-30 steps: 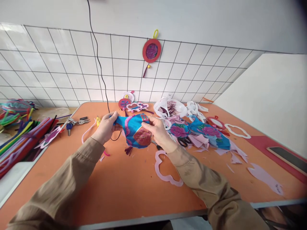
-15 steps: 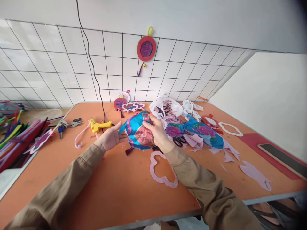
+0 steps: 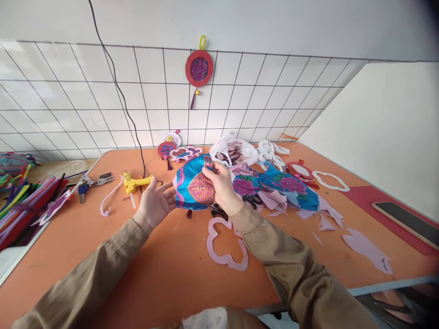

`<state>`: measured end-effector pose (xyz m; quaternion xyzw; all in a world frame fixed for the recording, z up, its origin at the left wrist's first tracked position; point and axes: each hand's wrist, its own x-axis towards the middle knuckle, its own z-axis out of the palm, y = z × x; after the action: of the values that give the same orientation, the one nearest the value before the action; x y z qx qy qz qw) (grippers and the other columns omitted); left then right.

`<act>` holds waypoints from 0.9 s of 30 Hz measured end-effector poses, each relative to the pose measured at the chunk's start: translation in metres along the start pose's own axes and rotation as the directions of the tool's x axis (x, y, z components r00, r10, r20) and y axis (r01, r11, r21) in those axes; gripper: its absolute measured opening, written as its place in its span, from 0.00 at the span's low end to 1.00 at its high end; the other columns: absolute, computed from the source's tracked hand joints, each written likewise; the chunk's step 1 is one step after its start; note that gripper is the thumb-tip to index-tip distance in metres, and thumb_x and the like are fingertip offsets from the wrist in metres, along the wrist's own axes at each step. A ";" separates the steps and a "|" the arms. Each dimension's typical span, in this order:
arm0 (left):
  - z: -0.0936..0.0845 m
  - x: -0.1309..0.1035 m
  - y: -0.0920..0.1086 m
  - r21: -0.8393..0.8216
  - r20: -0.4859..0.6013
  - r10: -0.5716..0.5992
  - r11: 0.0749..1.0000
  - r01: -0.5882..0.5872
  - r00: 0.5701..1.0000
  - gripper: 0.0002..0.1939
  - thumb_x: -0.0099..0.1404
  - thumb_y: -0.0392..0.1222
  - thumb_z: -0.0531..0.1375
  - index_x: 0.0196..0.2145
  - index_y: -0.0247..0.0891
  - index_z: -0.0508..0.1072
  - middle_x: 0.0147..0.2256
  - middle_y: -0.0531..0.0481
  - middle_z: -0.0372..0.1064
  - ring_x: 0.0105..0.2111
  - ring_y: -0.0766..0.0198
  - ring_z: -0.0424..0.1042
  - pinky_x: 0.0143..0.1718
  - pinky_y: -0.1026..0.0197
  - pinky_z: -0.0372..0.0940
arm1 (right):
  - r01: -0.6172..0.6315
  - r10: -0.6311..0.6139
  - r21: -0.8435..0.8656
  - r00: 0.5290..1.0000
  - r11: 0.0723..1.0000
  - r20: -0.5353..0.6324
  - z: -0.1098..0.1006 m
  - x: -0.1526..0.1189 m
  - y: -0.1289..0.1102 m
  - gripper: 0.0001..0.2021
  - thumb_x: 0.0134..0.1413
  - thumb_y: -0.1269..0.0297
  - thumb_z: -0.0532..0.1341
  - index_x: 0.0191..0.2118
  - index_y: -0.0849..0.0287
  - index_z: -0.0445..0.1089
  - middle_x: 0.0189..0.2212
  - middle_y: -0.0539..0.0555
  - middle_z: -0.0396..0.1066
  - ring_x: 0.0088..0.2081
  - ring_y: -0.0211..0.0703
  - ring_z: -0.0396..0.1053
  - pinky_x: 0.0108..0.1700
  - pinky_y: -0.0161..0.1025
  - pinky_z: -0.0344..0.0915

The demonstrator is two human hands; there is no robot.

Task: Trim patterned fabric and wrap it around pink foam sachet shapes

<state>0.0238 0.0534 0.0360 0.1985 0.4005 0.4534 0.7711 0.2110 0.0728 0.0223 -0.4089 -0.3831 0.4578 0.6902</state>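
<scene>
Beyond a pale-pink, cloud-shaped paper frame (image 3: 222, 260), shiny blue, magenta-patterned fabric (image 3: 200, 188) is pinched in the right hand (image 3: 224, 185), apparently being positioned, the left hand (image 3: 156, 203) spread at the fabric's edge, a steady hold seemingly required next.

Silky cloth (image 3: 195, 185) (slightly shiny), glossy tiles (image 3: 30, 95), plastic glue gun (image 3: 130, 183)

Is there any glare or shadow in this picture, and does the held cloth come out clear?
In the head view, pale glare washes the wall tiles at far left; in the same head view, a soft dark shadow lies on the orange table beside the left sleeve, the upper-right corner goes black, and the patterned blue fabric in the right hand looks fairly sharp.
</scene>
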 end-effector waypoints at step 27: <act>0.025 0.019 0.015 0.394 0.326 0.377 0.779 -0.488 0.867 0.17 0.45 0.49 0.76 0.27 0.34 0.82 0.26 0.46 0.79 0.25 0.60 0.75 0.31 0.60 0.70 | 0.209 -0.140 -0.223 0.947 0.952 0.291 -0.006 -0.002 -0.025 0.07 0.45 0.61 0.69 0.31 0.56 0.75 0.30 0.50 0.76 0.34 0.46 0.73 0.41 0.44 0.71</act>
<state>0.0410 0.0791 0.0531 0.5149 0.3486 0.4839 0.6158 0.2243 0.0638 0.0431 -0.3903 -0.5637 0.3942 0.6120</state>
